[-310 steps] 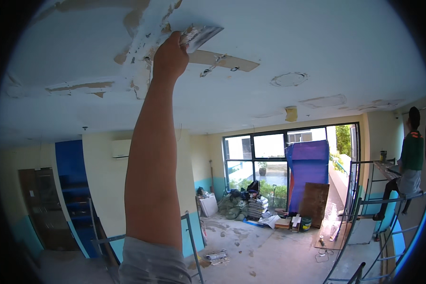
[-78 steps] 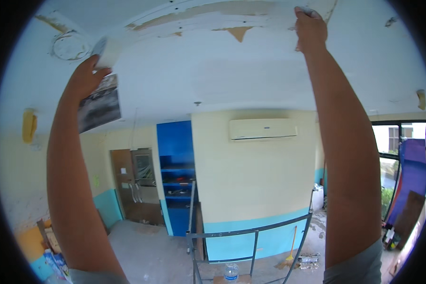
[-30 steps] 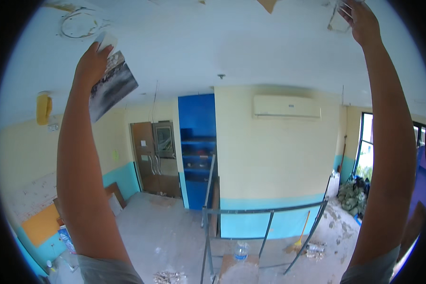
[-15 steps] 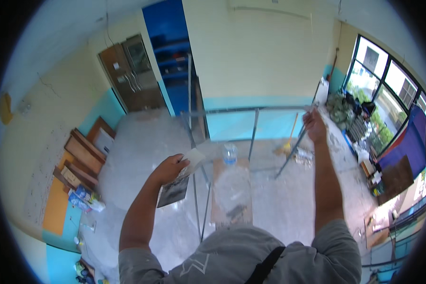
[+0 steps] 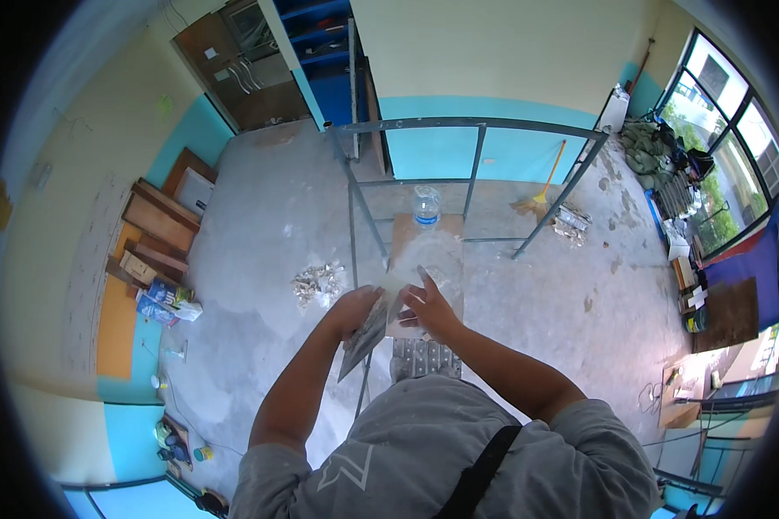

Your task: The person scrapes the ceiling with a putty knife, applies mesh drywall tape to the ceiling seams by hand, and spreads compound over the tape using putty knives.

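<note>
My left hand (image 5: 355,311) is closed around a flat grey plate (image 5: 365,340), its face tilted and its lower corner pointing toward me. A pale, thin piece (image 5: 393,285) shows at the top of the same grip; whether the two are joined I cannot tell. Close beside it on the right is my right hand (image 5: 433,313), index finger stretched out and the others half bent and apart. Its fingertips are at the edge of the pale piece, but contact is unclear. Below both hands lies a dusty brown board (image 5: 450,251) with a clear plastic water bottle (image 5: 426,209) at its far end.
A grey metal frame (image 5: 476,123) with rails and legs surrounds the board's far end. Far below are a yellow broom (image 5: 552,173), a debris pile (image 5: 318,284) and wooden panels (image 5: 157,221) along the left wall. Bags and clutter (image 5: 658,160) line the window side.
My right hand has come down from the frame's top right to beside my left hand. The left hand has moved right and closer to my body, still holding the plate. The view has tilted downward.
</note>
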Motion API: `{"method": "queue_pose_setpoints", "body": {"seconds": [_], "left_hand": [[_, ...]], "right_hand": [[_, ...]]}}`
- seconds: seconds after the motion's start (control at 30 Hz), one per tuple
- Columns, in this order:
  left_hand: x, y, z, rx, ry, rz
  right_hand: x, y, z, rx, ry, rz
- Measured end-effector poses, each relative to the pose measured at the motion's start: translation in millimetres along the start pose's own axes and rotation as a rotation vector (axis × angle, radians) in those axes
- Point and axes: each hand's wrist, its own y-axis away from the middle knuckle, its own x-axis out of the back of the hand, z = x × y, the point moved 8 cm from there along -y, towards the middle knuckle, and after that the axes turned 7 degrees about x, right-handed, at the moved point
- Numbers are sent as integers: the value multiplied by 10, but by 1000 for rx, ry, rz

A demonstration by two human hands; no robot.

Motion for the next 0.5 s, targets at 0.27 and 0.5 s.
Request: {"method": "queue_pose_setpoints", "body": {"seconds": [0.27,0.5], "left_hand": [[-96,240,-126,108,218,45],[-102,493,-486,90,430,80]], "right_hand": [[-265,26,-92,86,-13,-113],[-503,-16,127,126,84,-216]]}}
